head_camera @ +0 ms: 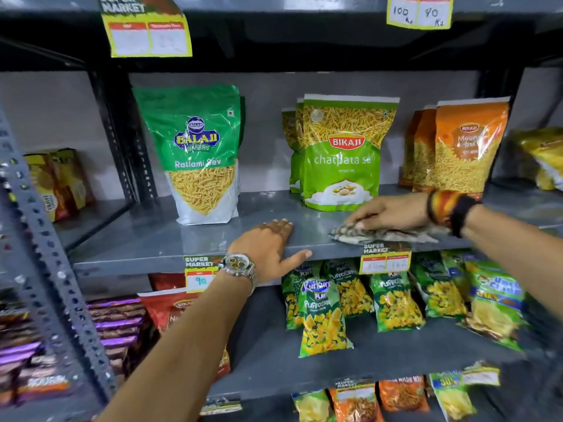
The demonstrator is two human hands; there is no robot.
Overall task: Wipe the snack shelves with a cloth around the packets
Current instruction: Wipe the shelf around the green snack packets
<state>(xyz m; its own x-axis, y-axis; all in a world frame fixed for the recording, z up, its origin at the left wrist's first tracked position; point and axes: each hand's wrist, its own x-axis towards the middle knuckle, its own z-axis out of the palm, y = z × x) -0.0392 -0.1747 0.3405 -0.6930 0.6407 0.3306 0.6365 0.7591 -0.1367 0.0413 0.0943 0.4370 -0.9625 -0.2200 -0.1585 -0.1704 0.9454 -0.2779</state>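
A grey metal shelf runs across the middle of the head view. My right hand presses a crumpled patterned cloth flat on the shelf's front edge, just in front of the light green Bikaji packets. Left of it, my left hand rests palm down on the shelf edge, fingers apart, holding nothing; a watch sits on that wrist. A green Balaji Ratlami Sev packet stands upright further left. Orange Bikaji packets stand behind my right wrist.
Below is a shelf with green Puffcorn packets and red packets. Price tags hang from the shelf edge. A slotted upright post stands at the left, with boxes and purple packs beyond it.
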